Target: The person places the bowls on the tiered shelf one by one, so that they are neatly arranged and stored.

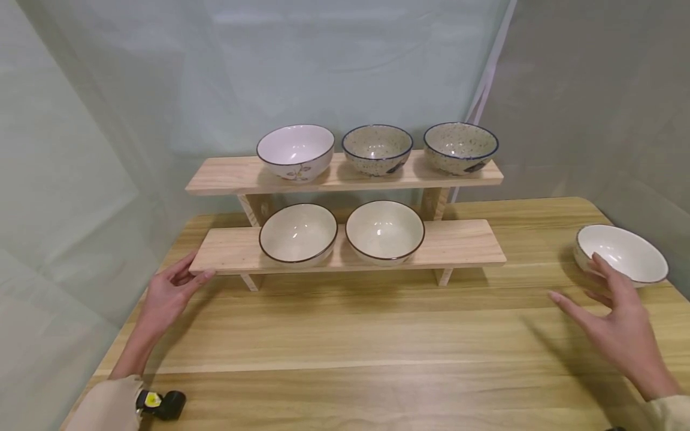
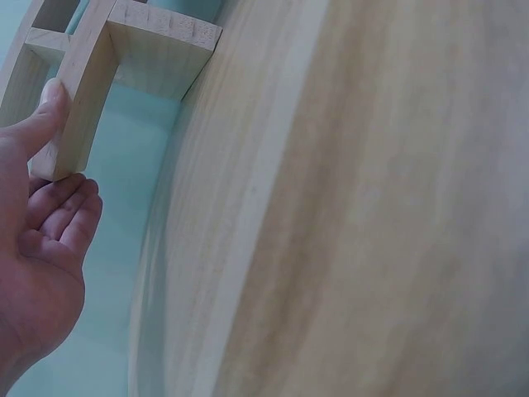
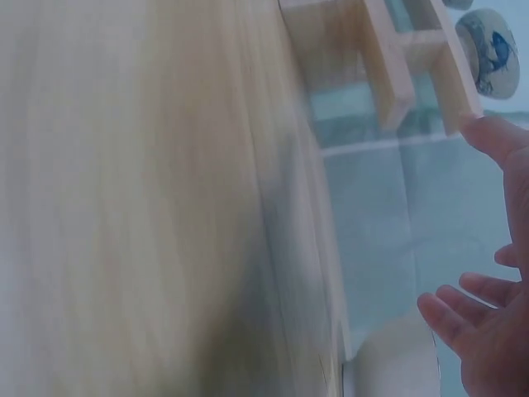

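Observation:
A two-tier wooden shelf [image 1: 458,242] stands on the table. With thumb and fingers, my left hand [image 1: 168,293] grips the left end of its lower board; in the left wrist view the thumb [image 2: 48,112] lies against the board [image 2: 87,91] and the fingers curl by its end. To the right, my right hand [image 1: 620,323] hovers with spread fingers, holding nothing. Its index finger overlaps a white bowl [image 1: 628,251] on the table; the right wrist view shows this bowl [image 3: 397,364] below the fingers, apparently apart from them.
Two cream bowls with brown rims [image 1: 298,233] sit on the lower board. Up top are a white bowl with a leaf pattern [image 1: 296,149] and two speckled bowls with blue rims [image 1: 377,149]. Pale cloth [image 1: 345,66] hangs behind the wooden table [image 1: 345,359].

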A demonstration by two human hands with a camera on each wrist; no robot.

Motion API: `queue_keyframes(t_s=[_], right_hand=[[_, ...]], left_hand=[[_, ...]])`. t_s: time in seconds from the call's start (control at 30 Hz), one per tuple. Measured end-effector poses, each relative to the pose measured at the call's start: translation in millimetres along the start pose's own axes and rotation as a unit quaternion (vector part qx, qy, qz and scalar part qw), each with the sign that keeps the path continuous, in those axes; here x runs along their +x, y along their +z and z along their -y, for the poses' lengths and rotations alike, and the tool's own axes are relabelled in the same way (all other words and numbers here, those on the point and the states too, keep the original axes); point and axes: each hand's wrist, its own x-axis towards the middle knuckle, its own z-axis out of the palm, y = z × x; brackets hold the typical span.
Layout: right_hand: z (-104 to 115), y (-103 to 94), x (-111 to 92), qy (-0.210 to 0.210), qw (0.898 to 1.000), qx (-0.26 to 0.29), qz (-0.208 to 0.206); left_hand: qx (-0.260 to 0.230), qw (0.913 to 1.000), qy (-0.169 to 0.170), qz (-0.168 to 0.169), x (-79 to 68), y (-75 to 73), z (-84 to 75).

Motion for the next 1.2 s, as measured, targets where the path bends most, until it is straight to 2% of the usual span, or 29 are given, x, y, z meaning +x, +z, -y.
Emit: queue_keyframes(t_s=[0.5,0.73,0.87,1.03,1.2], right_hand=[[-25,-21.2,0,0.051,0.995,-0.029,-0.078],[-30,-22.4,1,0.113,0.985,-0.006,-0.129],[-32,-23.5,3,0.147,0.979,-0.001,-0.144],[-40,-25.3,6,0.145,0.975,-0.017,-0.169],[-49,-27.0,11,0.150,0.971,-0.010,-0.188]], left_hand=[[-0.001,0.9999,0.010,-0.004,0.3,0.5,2.4],[-0.001,0.9999,0.011,-0.006,0.1,0.5,1.3],[-0.002,0.9999,0.009,-0.006,-0.4,0.0,1.2],[0.001,1.0000,0.006,-0.007,-0.5,-0.3,1.1],[0.001,1.0000,0.007,-0.003,-0.5,-0.3,0.1]])
